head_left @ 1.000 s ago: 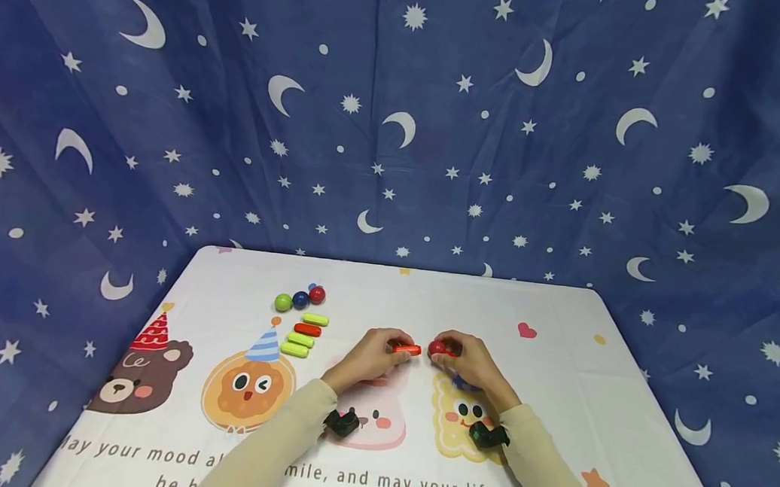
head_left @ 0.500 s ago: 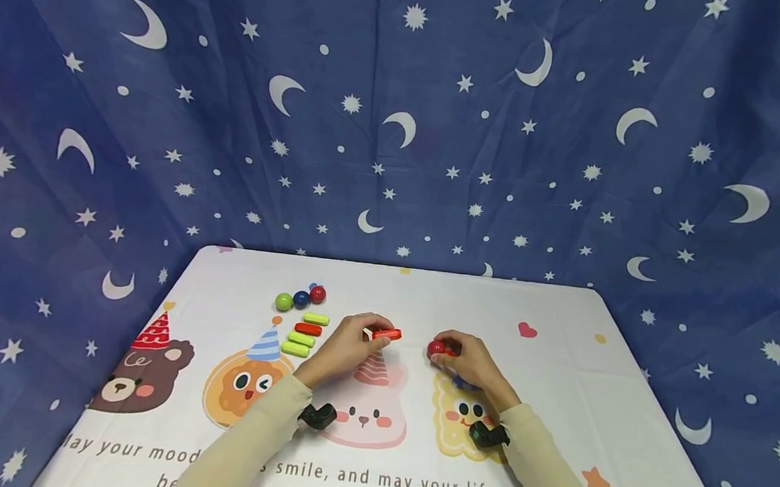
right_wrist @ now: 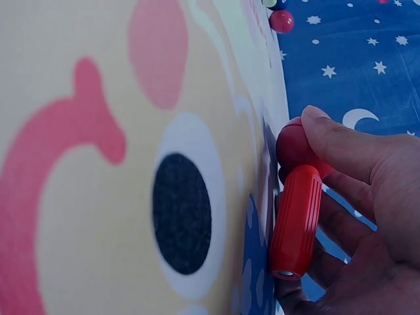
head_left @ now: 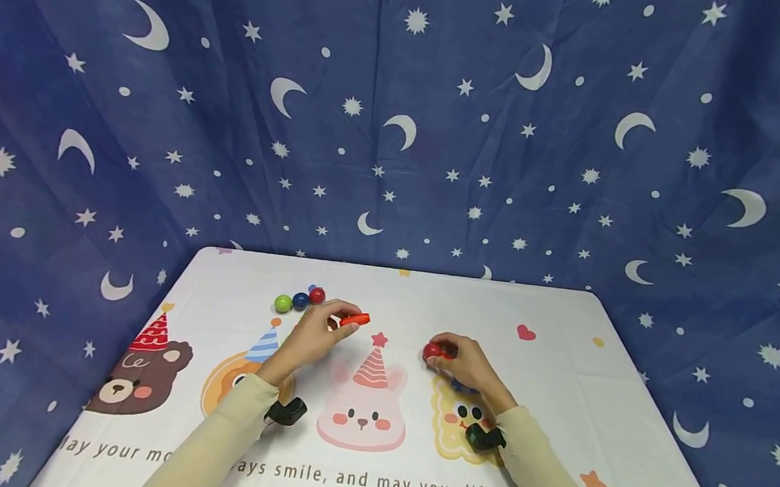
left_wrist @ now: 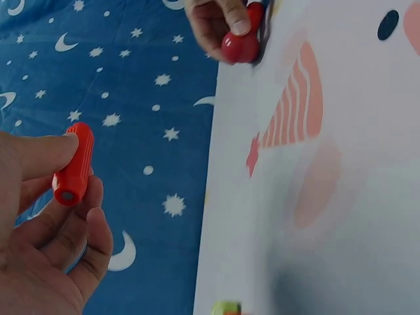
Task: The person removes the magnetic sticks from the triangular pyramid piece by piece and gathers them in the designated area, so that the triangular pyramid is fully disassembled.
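My left hand [head_left: 319, 333] pinches a red magnetic rod [head_left: 355, 319] between thumb and fingers, held up above the table. In the left wrist view, a grey metal tip shows on this ribbed red rod [left_wrist: 75, 164]. To the right, my right hand [head_left: 466, 362] grips a red ball [head_left: 431, 350] low at the table. In the right wrist view, my thumb lies on the red ball [right_wrist: 295, 143], and a second red magnetic rod [right_wrist: 296, 223] touches it, lying along my fingers. The two hands are well apart.
Green [head_left: 282, 303], dark blue [head_left: 301, 301] and red [head_left: 317, 295] balls stand in a row behind my left hand. That hand mostly hides the loose rods; one yellow-green rod [left_wrist: 226, 307] peeks into the left wrist view. A starry blue curtain [head_left: 398, 123] hangs behind the printed white tablecloth [head_left: 535, 306].
My left hand has moved left and slightly farther back with its red rod, away from my right hand. It now covers the row of loose rods. My right hand has barely moved.
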### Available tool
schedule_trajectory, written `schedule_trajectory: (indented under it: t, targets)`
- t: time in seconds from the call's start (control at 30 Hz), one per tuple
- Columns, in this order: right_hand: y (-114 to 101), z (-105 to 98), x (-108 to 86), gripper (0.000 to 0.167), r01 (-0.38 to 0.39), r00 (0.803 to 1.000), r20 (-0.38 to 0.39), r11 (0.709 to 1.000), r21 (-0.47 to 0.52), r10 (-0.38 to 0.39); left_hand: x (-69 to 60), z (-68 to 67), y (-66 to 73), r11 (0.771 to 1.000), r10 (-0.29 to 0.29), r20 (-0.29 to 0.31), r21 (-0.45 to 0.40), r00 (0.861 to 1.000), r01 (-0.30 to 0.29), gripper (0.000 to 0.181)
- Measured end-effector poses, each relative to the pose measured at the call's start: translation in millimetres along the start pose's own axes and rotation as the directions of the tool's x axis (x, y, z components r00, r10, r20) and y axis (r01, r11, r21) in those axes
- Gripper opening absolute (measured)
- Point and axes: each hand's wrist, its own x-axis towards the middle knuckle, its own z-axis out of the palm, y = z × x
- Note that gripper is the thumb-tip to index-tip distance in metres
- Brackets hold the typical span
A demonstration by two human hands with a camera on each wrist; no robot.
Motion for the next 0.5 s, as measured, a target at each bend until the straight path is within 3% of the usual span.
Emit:
schedule_trajectory:
  t: [0.3,0.5]
  targets:
    - [-0.5,3.8,-1.4,0.031,-0.023,1.0,0.006,1.0,0.0,0.023,-15.2,-31.4,-7.7,0.998,-0.059,-0.048,0.009,0.997,0.06,0.026]
    - [-2.0,1.3,1.1,0.031,-0.027,1.0,0.016,1.0,-0.001,0.027,-19.3,-52.5,-19.0,0.999,-0.016,-0.118,0.047,0.993,0.022,0.027]
